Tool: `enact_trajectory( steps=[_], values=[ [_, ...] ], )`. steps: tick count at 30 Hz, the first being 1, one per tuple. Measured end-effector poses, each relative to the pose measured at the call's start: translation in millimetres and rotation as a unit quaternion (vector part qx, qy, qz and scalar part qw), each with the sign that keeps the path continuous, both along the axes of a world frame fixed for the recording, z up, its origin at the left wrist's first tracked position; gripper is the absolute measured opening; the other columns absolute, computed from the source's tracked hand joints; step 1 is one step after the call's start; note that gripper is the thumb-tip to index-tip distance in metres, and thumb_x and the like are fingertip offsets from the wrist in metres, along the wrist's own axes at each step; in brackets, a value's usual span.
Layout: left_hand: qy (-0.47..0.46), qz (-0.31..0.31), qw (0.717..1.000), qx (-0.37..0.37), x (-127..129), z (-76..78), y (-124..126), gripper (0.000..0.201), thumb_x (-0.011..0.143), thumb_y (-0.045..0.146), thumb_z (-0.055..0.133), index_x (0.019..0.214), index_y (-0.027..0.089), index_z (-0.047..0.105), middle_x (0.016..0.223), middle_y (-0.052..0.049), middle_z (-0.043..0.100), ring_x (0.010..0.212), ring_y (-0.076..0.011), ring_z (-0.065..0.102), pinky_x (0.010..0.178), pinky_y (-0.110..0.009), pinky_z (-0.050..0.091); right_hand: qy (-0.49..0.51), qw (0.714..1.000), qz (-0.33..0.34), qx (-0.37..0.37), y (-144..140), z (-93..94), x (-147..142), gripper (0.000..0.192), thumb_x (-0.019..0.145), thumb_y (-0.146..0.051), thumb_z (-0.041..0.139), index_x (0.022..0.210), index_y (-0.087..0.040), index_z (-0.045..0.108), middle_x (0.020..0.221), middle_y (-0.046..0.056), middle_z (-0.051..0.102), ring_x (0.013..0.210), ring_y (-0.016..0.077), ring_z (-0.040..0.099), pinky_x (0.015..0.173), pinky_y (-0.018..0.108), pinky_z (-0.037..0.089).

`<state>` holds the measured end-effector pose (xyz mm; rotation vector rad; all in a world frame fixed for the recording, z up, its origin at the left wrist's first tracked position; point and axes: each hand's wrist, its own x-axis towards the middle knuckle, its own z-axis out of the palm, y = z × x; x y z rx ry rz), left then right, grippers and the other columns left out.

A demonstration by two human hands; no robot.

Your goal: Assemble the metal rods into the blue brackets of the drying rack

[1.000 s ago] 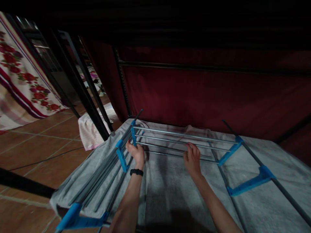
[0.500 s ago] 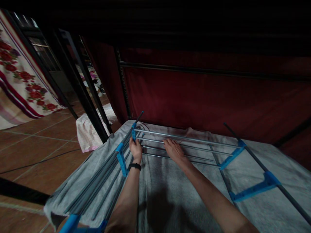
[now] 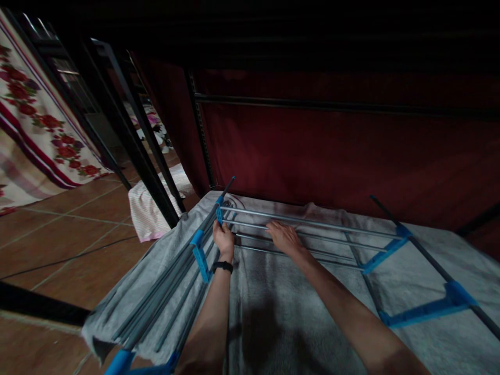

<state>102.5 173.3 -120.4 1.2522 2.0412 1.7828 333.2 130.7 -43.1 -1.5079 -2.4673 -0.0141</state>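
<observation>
Now L hand (image 3: 224, 240) grips drying rack (image 3: 308, 224) rod; R hand (image 3: 284, 237) flat on rods

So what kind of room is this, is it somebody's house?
Probably a home, maybe a laundry or sleeping corner. A folding drying rack lies on a grey cloth, both hands on its rails. There is a terracotta tile floor and a flowered blanket hanging nearby.

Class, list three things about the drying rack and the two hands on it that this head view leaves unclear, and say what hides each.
1. Left hand: the grip on the drying rack is unclear; only the hand's back shows.
2. Right hand: the fingertips are lost in dim light among the rods.
3. The rack's near left corner is cut off by the bottom edge.
</observation>
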Motion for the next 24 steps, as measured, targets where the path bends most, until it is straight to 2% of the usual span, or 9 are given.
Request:
enact_trajectory(
  steps=[5, 13, 19, 22, 24],
  values=[
    [0.008, -0.005, 1.000, -0.005, -0.8, 0.7, 0.2, 0.029, 0.089, 0.019, 0.046, 0.112, 0.012, 0.062, 0.118, -0.017, 0.067, 0.118, -0.0264, 0.060, 0.108, -0.043, 0.043, 0.005, 1.000, 0.000, -0.030, 0.6, 4.4, 2.2, 0.030, 0.104, -0.035, 0.036, 0.106, -0.024, 0.064, 0.110, 0.005, 0.070, 0.100, 0.0200, 0.064, 0.077, 0.029, 0.041],
    [0.012, 0.001, 0.999, -0.029, 1.2, 6.3, -0.9, 0.025, 0.090, 0.012, 0.050, 0.111, 0.006, 0.060, 0.117, -0.018, 0.066, 0.115, -0.0261, 0.060, 0.107, -0.041, 0.043, 0.012, 0.999, 0.002, -0.037, -1.0, 8.2, 2.7, 0.029, 0.104, -0.035, 0.038, 0.108, -0.024, 0.065, 0.110, 0.004, 0.070, 0.099, 0.0188, 0.064, 0.078, 0.028, 0.041],
    [0.015, -0.004, 0.999, -0.046, 2.4, 14.0, -2.1, 0.025, 0.090, 0.014, 0.047, 0.111, 0.006, 0.059, 0.115, -0.019, 0.065, 0.115, -0.0294, 0.059, 0.107, -0.046, 0.042, 0.024, 0.999, 0.001, -0.032, 2.5, 6.1, 2.5, 0.030, 0.104, -0.036, 0.038, 0.109, -0.024, 0.065, 0.112, 0.004, 0.069, 0.101, 0.0200, 0.064, 0.080, 0.030, 0.043],
    [0.007, -0.015, 0.999, -0.050, 3.3, 15.0, -2.2, 0.025, 0.087, 0.015, 0.047, 0.109, 0.009, 0.059, 0.114, -0.017, 0.064, 0.118, -0.0321, 0.058, 0.109, -0.049, 0.040, 0.035, 0.999, 0.007, -0.017, 0.4, 5.0, 1.2, 0.027, 0.103, -0.033, 0.042, 0.109, -0.023, 0.066, 0.111, 0.004, 0.069, 0.103, 0.0204, 0.062, 0.087, 0.032, 0.044],
    [0.000, -0.008, 0.999, -0.033, 7.4, 12.2, -7.5, 0.032, 0.084, 0.016, 0.050, 0.115, 0.011, 0.056, 0.119, -0.017, 0.061, 0.125, -0.0334, 0.053, 0.111, -0.050, 0.038, 0.062, 0.998, 0.014, 0.022, -7.1, 1.3, 2.3, 0.025, 0.100, -0.028, 0.047, 0.117, -0.024, 0.064, 0.118, 0.005, 0.067, 0.110, 0.0205, 0.058, 0.095, 0.033, 0.042]
  ],
)
